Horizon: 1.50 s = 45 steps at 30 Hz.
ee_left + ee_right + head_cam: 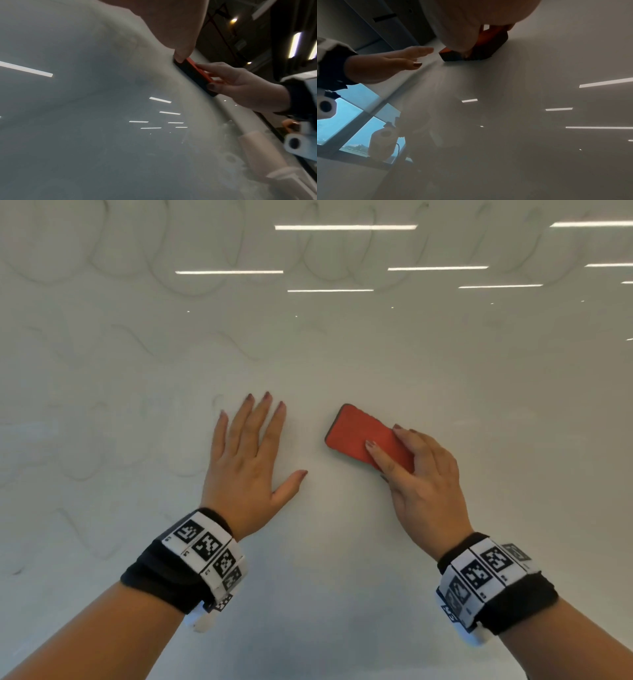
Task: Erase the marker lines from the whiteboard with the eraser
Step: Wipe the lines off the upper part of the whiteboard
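A red-backed eraser (359, 433) with a dark felt underside lies flat on the whiteboard (342, 542), right of centre. My right hand (418, 470) grips its near end, fingers on the red top and thumb on the dark side (212, 86). My left hand (250, 453) lies flat on the board to the eraser's left, fingers straight and spread, holding nothing. Faint grey wavy marker lines (137, 344) run across the board's left and upper parts. The right wrist view shows the eraser (481, 51) under my palm and the flat left hand (388, 65) beside it.
The glossy board reflects ceiling light strips (346, 226) along its upper part. In the right wrist view the board's edge (399, 89) runs past a window, with a reflection of a white device near it.
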{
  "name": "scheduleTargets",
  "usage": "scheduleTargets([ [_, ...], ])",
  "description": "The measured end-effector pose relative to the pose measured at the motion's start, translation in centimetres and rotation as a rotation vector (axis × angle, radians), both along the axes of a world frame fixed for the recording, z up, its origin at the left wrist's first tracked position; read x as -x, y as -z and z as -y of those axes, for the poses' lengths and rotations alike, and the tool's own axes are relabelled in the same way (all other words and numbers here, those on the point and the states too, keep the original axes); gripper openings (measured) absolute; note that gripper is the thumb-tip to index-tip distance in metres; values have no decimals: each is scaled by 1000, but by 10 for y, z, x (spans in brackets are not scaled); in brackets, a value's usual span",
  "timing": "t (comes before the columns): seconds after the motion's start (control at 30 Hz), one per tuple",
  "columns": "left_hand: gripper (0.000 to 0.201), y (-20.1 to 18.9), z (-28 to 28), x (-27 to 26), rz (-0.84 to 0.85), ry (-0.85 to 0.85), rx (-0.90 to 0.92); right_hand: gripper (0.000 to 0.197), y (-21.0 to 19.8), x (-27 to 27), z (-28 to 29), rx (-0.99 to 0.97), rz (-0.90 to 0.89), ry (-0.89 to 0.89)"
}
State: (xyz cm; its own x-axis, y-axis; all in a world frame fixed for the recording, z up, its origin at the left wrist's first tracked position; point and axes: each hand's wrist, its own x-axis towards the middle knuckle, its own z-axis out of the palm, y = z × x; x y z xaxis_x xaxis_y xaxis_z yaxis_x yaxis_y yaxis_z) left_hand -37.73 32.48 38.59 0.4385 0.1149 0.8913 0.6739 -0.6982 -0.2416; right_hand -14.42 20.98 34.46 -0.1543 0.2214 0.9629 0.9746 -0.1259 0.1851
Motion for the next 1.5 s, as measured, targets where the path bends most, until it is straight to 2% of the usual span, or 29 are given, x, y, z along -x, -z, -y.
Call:
scheduleTargets([
  [0.13, 74, -14, 25, -41, -131, 101, -121, 52, -14, -14, 4, 14, 37, -73],
  [0.3, 56, -29, 33, -75, -232, 115, -181, 47, -24, -31, 13, 84, 93, -140],
  [0.37, 55, -32, 33, -82, -195, 132, -188, 47, -27, -47, 19, 60, 19, -153],
  [0.47, 55, -44, 34, -84, -34, 144, -168, 47, -26, -72, 28, -13, -131, -76],
  [0.63, 57, -76, 26, -70, 252, 81, -117, 49, -18, -88, 28, 22, -56, 39],
  [0.77, 57, -84, 18, -60, 379, 84, -71, 50, -16, -90, 27, 31, -59, 51],
  [0.87, 57, -81, 20, -67, 397, 108, -64, 50, -16, -90, 26, 27, -51, 66],
  [1.03, 53, -71, 35, -96, 160, 180, -177, 51, -14, -88, 25, 31, -68, 76],
  [1.13, 51, -81, 37, -98, 110, 172, -197, 53, -12, -85, 23, 43, -85, 91],
  [1.33, 56, -143, 18, -62, 322, 154, -87, 55, -8, -78, 20, 19, -154, 116],
  [1.5, 57, -142, 9, -51, 406, 159, -46, 54, -13, -72, 21, -6, -182, 137],
])
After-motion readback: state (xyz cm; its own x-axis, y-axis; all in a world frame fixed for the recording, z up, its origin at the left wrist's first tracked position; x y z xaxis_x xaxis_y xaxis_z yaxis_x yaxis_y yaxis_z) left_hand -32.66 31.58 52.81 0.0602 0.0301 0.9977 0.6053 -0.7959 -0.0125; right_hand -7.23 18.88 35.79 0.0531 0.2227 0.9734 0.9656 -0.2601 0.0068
